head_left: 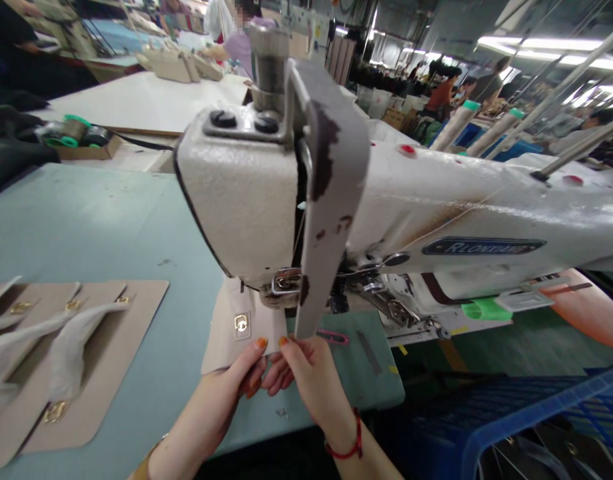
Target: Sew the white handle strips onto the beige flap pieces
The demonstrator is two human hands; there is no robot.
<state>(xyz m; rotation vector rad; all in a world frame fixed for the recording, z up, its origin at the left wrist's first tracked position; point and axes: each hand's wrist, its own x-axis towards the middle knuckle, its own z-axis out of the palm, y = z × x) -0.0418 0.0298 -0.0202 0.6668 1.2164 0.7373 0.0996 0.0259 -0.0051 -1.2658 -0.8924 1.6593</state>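
A beige bag panel (221,350) with a square gold clasp (242,325) lies under the head of a white sewing machine (241,200). My left hand (243,373) pinches the panel's near edge, thumb on top and fingers curled below. Close beside it, my right hand (306,370) grips the same edge between thumb and fingers. The two thumbs almost meet at the edge. The needle area is mostly hidden behind the machine's grey metal arm (331,173).
Several beige panels (121,360) with gold clasps and white wrapping lie on the left of the green table (151,227). Pink-handled thread snips (333,337) lie right of my hands. A blue crate (466,433) stands at lower right. Thread cones (456,127) and people are behind.
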